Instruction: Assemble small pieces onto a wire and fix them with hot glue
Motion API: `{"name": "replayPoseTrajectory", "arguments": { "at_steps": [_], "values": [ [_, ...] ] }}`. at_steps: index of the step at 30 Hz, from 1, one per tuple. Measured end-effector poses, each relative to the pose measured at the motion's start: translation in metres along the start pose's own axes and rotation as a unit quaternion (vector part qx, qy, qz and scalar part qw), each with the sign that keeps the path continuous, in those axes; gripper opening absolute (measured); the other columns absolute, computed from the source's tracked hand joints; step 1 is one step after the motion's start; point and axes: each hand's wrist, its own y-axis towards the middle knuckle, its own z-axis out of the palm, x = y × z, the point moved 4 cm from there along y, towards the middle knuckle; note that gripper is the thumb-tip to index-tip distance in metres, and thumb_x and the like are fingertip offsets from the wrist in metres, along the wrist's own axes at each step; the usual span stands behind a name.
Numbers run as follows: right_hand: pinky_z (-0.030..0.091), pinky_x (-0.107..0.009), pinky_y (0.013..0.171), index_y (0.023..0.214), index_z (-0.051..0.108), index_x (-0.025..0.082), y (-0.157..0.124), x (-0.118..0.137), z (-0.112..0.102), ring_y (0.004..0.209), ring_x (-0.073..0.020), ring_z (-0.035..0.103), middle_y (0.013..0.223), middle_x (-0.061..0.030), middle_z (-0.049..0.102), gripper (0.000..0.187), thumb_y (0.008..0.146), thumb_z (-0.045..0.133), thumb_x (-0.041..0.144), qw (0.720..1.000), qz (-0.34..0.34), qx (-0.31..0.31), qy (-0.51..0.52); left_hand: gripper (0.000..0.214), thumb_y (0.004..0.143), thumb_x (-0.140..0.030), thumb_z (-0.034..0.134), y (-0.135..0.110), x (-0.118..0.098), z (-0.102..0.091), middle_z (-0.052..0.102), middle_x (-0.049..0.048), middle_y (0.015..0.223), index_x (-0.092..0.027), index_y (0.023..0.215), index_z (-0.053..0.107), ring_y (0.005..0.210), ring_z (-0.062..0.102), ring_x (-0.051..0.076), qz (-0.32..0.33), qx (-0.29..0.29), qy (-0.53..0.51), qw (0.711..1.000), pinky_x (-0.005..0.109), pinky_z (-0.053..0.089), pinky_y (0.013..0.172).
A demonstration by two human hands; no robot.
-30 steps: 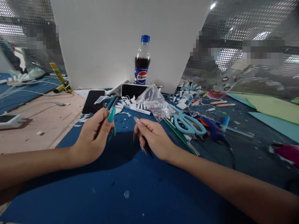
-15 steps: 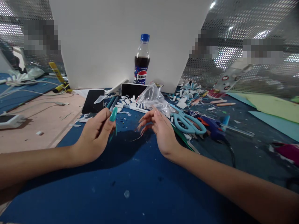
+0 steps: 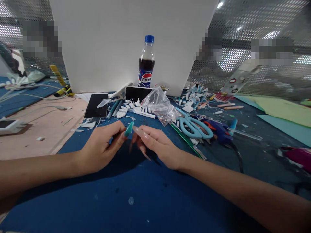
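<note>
Over the dark blue mat [image 3: 128,213], the fingertips of both hands meet. My left hand [image 3: 97,149] is closed, thumb pressed against the bent index finger; a long teal nail [image 3: 129,129] shows at the thumb tip. Anything pinched there is too small or hidden to make out. From the other side my right hand [image 3: 165,147] brings thumb and fingers together at that teal tip, its other fingers curled below. Just beyond the hands lie a white marker [image 3: 145,114], teal pens [image 3: 113,109] and white foam scraps [image 3: 120,114].
A cola bottle [image 3: 146,72] stands before a white board [image 3: 104,42]. Two phones, one lying flat [image 3: 96,106] and one propped [image 3: 136,94], flank a clear plastic bag [image 3: 157,102]. Blue scissors [image 3: 193,127], a green strip [image 3: 186,139] and a glue gun [image 3: 222,132] lie right.
My right hand has moved left and slightly down, its spread fingers closing in. My left hand has shifted a little right, so the fingertips, apart before, now meet.
</note>
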Motion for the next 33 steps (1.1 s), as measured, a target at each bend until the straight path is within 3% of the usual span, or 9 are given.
{"name": "replayPoseTrajectory", "arguments": {
  "at_steps": [7,13,16,18,21,27,33],
  "values": [
    [0.037,-0.026,0.069,0.06,0.058,0.016,0.002,0.004,0.001,0.068,-0.0119,0.045,0.061,0.0005,0.049,0.044,0.091,0.04,0.042,0.989,-0.06,0.017,-0.131,0.02,0.086,-0.014,0.039,0.003,-0.002,0.0,0.04,-0.0068,0.053,-0.018,0.066,0.04,0.044,0.037,0.005,-0.005,-0.008,0.015,1.0,0.017,0.032,0.044],
    [0.034,-0.02,0.044,0.062,0.049,0.017,0.002,-0.005,-0.003,0.038,-0.0053,0.038,0.045,0.0073,0.038,0.039,0.093,0.037,0.039,0.999,0.01,-0.044,-0.022,0.026,0.09,-0.026,0.038,0.001,0.002,0.001,0.041,-0.0059,0.052,-0.018,0.066,0.042,0.044,0.038,0.006,-0.062,0.007,-0.04,0.997,0.019,0.033,0.043],
    [0.031,-0.018,0.037,0.062,0.049,0.017,0.003,-0.008,-0.006,0.032,-0.0044,0.037,0.041,0.0085,0.038,0.037,0.091,0.04,0.038,0.994,0.029,-0.102,0.012,0.024,0.091,-0.028,0.036,-0.001,0.011,0.0,0.046,-0.0034,0.059,-0.018,0.071,0.045,0.05,0.043,0.007,-0.073,-0.02,-0.066,0.995,0.021,0.037,0.047],
    [0.032,-0.018,0.037,0.061,0.049,0.017,0.004,-0.01,-0.011,0.03,-0.004,0.037,0.039,0.0086,0.04,0.036,0.091,0.041,0.035,0.986,0.03,-0.162,0.027,0.015,0.091,-0.026,0.037,0.0,0.017,-0.003,0.051,-0.0009,0.069,-0.018,0.084,0.048,0.058,0.048,0.009,-0.061,-0.069,-0.059,0.994,0.023,0.041,0.053],
    [0.032,-0.018,0.037,0.059,0.049,0.017,0.004,-0.012,-0.019,0.029,-0.0035,0.037,0.038,0.0085,0.041,0.037,0.092,0.04,0.03,0.968,0.044,-0.241,0.047,0.016,0.088,-0.021,0.04,0.002,0.021,-0.003,0.054,0.0049,0.089,-0.017,0.101,0.047,0.078,0.054,0.014,-0.032,-0.11,-0.004,0.993,0.03,0.047,0.07],
    [0.036,-0.02,0.041,0.057,0.048,0.018,0.002,-0.011,-0.025,0.031,-0.0041,0.039,0.038,0.0081,0.04,0.039,0.093,0.039,0.028,0.952,0.046,-0.301,0.041,0.048,0.08,-0.015,0.042,0.006,0.019,0.013,0.043,0.0182,0.128,-0.01,0.126,0.031,0.122,0.041,0.028,-0.039,0.038,0.136,0.989,0.046,0.042,0.098],
    [0.038,-0.022,0.043,0.059,0.048,0.019,0.0,-0.01,-0.025,0.033,-0.0052,0.04,0.04,0.0071,0.041,0.037,0.093,0.04,0.031,0.949,0.04,-0.311,0.033,0.057,0.085,-0.023,0.034,0.003,0.018,0.02,0.046,0.025,0.131,0.002,0.135,0.022,0.126,0.04,0.031,-0.05,0.152,0.203,0.966,0.047,0.037,0.103]
  ]
}}
